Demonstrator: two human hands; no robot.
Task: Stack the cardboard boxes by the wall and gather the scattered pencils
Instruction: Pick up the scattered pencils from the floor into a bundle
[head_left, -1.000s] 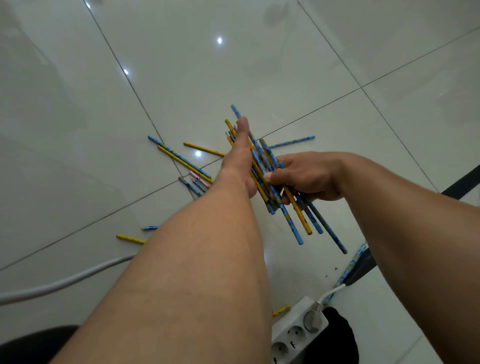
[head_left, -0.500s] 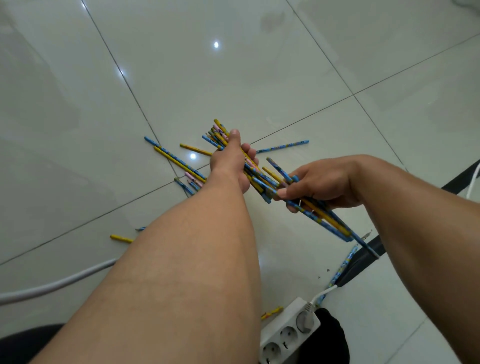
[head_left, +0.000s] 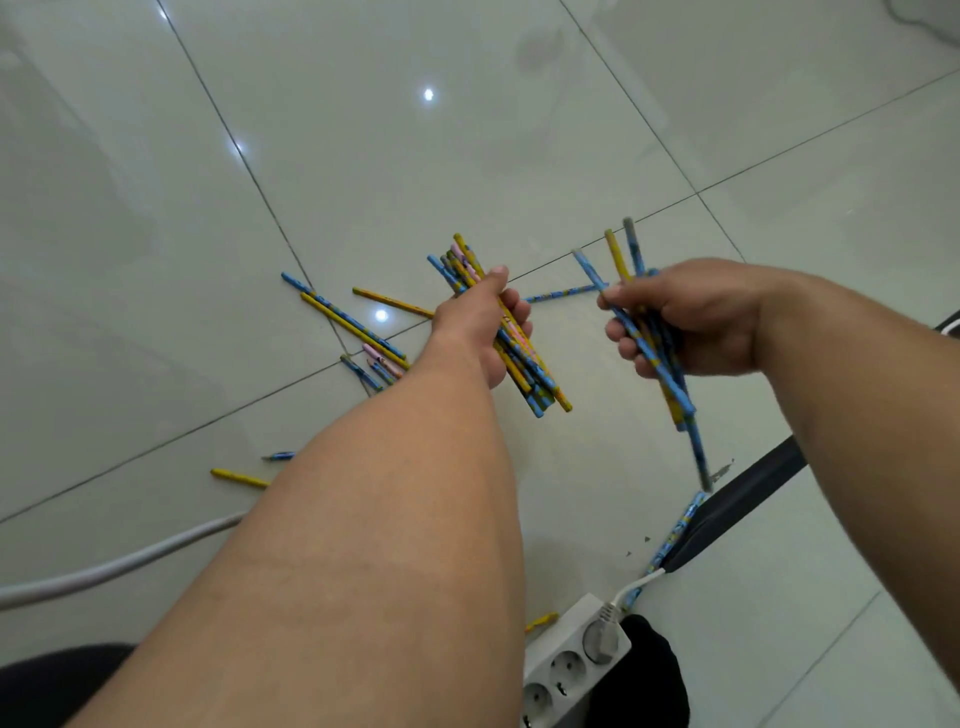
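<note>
Head view: left hand (head_left: 475, 332) grips pencil bundle (head_left: 537, 387); right hand (head_left: 696, 317) second bundle (head_left: 675, 395) (arms outstretched).

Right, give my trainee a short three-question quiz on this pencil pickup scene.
1. True or false: the left hand and the right hand each hold a bundle of pencils.
2. Where does the lone yellow pencil lie? A: on the floor. B: in the right hand. C: on top of the power strip.
3. Fill the gap: the white power strip has one ___ in its end socket.
Key: 1 true; 2 A; 3 plug.
</note>
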